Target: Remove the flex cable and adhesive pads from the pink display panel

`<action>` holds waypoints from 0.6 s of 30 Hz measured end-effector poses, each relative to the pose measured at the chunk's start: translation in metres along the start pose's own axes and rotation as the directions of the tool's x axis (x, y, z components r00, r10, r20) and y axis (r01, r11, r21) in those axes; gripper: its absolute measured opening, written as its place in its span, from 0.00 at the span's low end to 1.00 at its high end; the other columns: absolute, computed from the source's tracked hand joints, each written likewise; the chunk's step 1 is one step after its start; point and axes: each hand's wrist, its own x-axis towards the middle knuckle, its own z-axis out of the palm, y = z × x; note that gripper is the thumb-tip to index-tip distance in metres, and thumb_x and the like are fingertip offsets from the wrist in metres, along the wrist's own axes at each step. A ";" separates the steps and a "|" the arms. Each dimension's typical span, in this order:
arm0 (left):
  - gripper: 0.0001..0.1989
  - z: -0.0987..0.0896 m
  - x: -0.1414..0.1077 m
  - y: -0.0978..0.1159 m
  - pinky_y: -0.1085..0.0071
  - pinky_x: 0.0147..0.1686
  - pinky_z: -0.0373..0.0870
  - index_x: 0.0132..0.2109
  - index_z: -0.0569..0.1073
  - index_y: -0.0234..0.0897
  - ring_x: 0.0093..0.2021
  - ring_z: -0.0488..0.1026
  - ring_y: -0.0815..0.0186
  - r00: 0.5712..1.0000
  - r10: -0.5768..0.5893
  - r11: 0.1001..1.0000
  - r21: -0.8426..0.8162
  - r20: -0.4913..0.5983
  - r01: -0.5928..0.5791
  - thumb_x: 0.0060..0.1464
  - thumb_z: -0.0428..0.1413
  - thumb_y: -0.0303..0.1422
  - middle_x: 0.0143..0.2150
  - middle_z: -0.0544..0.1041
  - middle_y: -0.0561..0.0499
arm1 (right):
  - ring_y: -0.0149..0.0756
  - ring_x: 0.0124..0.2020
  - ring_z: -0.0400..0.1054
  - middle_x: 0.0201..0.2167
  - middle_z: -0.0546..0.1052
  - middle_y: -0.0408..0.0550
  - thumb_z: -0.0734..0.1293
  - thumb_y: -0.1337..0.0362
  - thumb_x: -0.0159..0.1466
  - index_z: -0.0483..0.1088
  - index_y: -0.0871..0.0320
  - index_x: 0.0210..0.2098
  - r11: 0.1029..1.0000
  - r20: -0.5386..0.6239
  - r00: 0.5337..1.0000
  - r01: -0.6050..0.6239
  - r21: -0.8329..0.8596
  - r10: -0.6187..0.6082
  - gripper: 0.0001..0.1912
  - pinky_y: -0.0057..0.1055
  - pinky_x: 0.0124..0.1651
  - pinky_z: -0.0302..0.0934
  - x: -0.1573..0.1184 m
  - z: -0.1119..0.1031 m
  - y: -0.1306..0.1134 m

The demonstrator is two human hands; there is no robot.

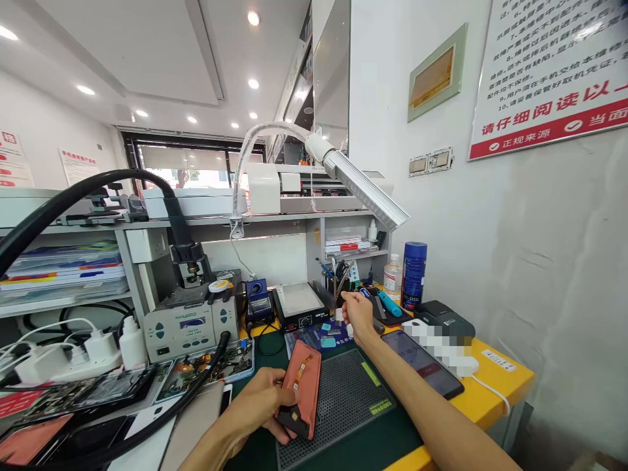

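The left hand (265, 400) has its fingers clamped on a flat, rectangular salmon-pink panel (310, 386) with an orange ribbon cable (301, 374), above the left edge of a dark grey perforated mat (353, 399). Beyond the mat, the right hand's (359, 315) fingers bunch beside slim metal-and-plastic tools (338, 278); whether they grip one, I cannot tell. Right of the mat lies a black glass-faced phone (424, 364).
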 end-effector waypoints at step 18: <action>0.17 -0.022 -0.034 0.026 0.72 0.22 0.56 0.29 0.81 0.35 0.22 0.66 0.65 0.851 0.437 0.832 0.491 -0.291 -0.259 0.48 0.64 0.46 0.21 0.73 0.52 | 0.35 0.37 0.74 0.42 0.77 0.47 0.67 0.59 0.72 0.73 0.61 0.47 0.943 0.319 0.902 0.327 -0.065 -0.291 0.11 0.35 0.40 0.72 -0.087 -0.013 -0.049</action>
